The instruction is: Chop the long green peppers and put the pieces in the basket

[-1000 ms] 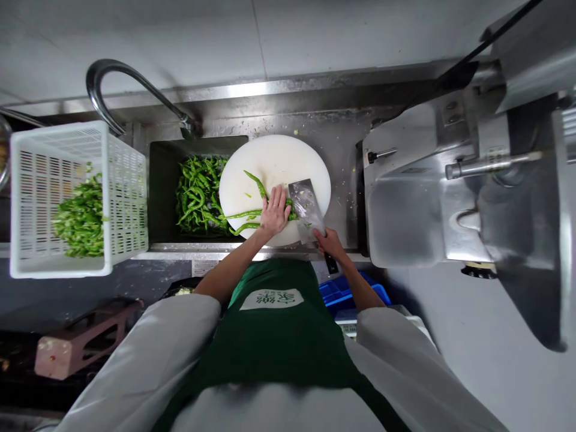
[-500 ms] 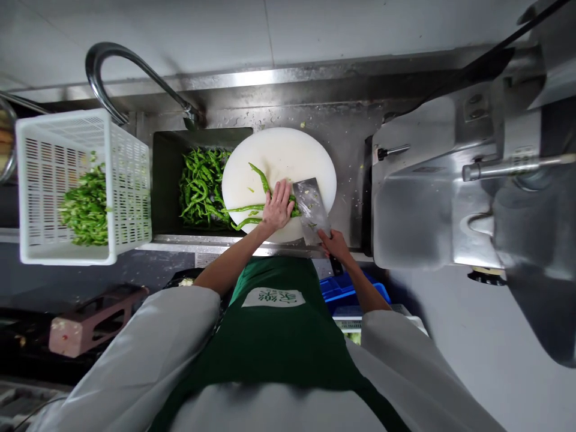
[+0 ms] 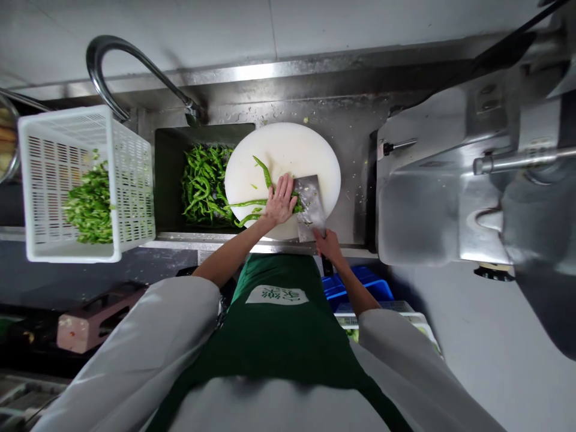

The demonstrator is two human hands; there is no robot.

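Pressing peppers [image 3: 260,203] flat on a round white board [image 3: 283,147] with left hand [image 3: 279,201] spread, gripping cleaver [image 3: 310,201] in closed right hand [image 3: 329,245], beside steel sink [image 3: 168,180], below tiled wall [image 3: 315,27]; fingertips partly unclear.

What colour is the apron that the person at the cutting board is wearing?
The apron is dark green, seen best in the current head view.

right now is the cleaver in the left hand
No, the right hand holds the cleaver, while the left hand presses on green peppers.
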